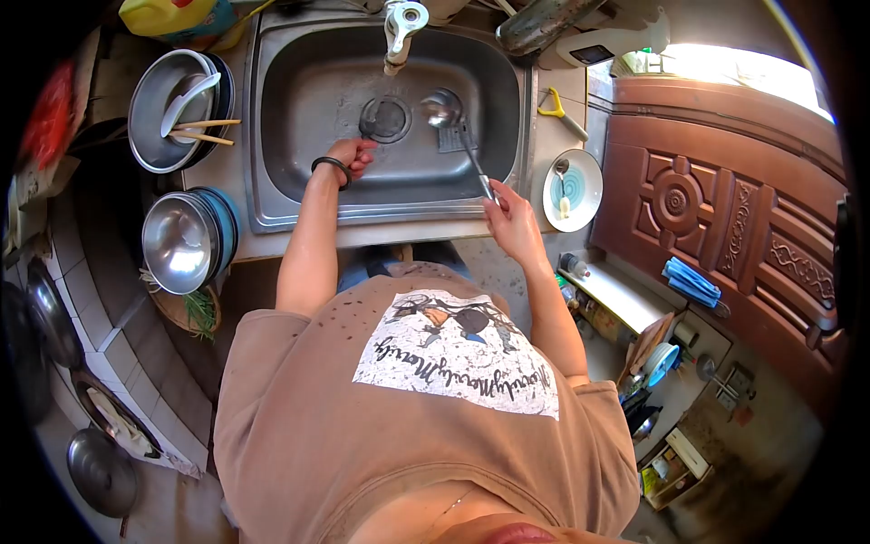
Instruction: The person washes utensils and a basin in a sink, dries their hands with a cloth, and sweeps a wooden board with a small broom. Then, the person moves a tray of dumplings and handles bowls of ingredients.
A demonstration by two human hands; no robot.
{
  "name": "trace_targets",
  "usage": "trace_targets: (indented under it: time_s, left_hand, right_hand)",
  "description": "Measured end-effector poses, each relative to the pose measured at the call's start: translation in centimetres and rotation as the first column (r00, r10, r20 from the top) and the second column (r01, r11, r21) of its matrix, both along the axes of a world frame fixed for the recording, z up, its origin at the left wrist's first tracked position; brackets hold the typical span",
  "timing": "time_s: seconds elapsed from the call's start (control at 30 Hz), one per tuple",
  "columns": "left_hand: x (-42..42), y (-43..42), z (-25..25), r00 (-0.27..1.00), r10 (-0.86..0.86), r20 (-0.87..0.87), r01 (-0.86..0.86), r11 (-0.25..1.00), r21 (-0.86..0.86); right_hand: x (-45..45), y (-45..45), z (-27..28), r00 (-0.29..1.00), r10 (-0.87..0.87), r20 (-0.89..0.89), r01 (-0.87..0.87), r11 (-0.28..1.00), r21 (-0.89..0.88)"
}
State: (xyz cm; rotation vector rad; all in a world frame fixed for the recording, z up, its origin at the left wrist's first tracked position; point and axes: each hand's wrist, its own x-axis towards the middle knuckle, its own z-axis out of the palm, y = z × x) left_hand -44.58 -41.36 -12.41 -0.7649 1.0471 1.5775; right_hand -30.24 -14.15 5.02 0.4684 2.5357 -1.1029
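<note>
Ladle point(442, 111) in a steel sink point(299, 109), upper centre of the frame.
Right hand point(513, 219) pinches its handle; left hand point(350, 160), fingers curled inward; carved brown door point(716, 204) at right.

Over the rectangular silver steel sink point(304, 100) is a silver metal ladle point(471, 154); left of the sink, round silver metal bowls point(175, 240); right, a round white-and-blue dish point(589, 186).

Sink point(304, 118): open passage left of the drain point(385, 120). Left hand point(351, 160): bars the near approach to it. Ladle point(441, 109): slants across right half, blocking a level sweep. Faucet point(401, 34): overhangs rear middle. Bowl stacks point(181, 243): wall off left side. Yellow peeler point(551, 104), dish point(589, 186): narrow right-hand surface point(548, 145).
</note>
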Motion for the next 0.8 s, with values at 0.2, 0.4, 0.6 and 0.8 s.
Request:
trace_targets:
  time_s: [0.2,0.4,0.6,0.8]
  left_hand:
    - [1.2,0.2,-0.9,0.929,0.257,0.268,-0.310,0.934,0.179]
    - [-1.0,2.3,-3.7,0.984,-0.029,-0.176,-0.017,0.967,-0.256]
    - [-0.4,3.6,1.4,0.500,-0.833,-0.234,0.140,0.345,-0.928]
    - [3.1,-0.1,6.3,0.382,-0.902,-0.202,0.136,0.271,-0.953]
  right_hand:
    - [-2.5,-4.2,0.1,0.963,-0.132,0.236,0.205,0.925,-0.319]
    - [-2.1,-4.7,-1.0,0.999,0.006,0.043,-0.008,0.999,0.045]
    - [-1.3,-4.4,0.3,0.990,0.116,-0.076,-0.100,0.976,0.192]
    - [-2.7,-6.3,-0.1,0.949,-0.096,0.299,0.219,0.884,-0.412]
